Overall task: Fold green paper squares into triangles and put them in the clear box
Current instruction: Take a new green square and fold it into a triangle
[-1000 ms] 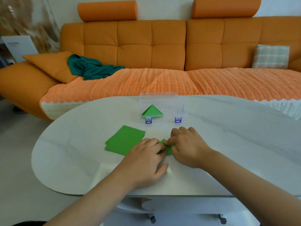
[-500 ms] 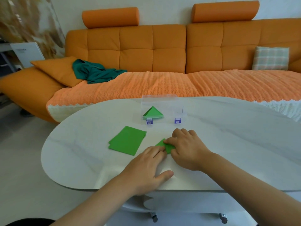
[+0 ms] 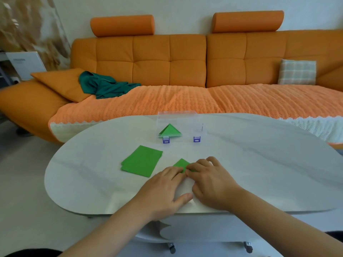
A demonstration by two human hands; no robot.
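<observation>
My left hand (image 3: 163,190) and my right hand (image 3: 211,180) lie side by side on the near part of the table (image 3: 259,164), fingertips meeting on a piece of paper (image 3: 181,163). To its left, just apart, lies the stack of paper squares (image 3: 142,161). Behind both stands the box (image 3: 185,117), with a folded triangle (image 3: 169,131) in its left part. Beyond the table runs the sofa (image 3: 167,58), with a cloth (image 3: 105,86) on its left seat.

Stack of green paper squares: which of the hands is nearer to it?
Left. The left hand rests just right of the paper stack, close to its near corner; the right hand lies farther right, beyond the left hand.
</observation>
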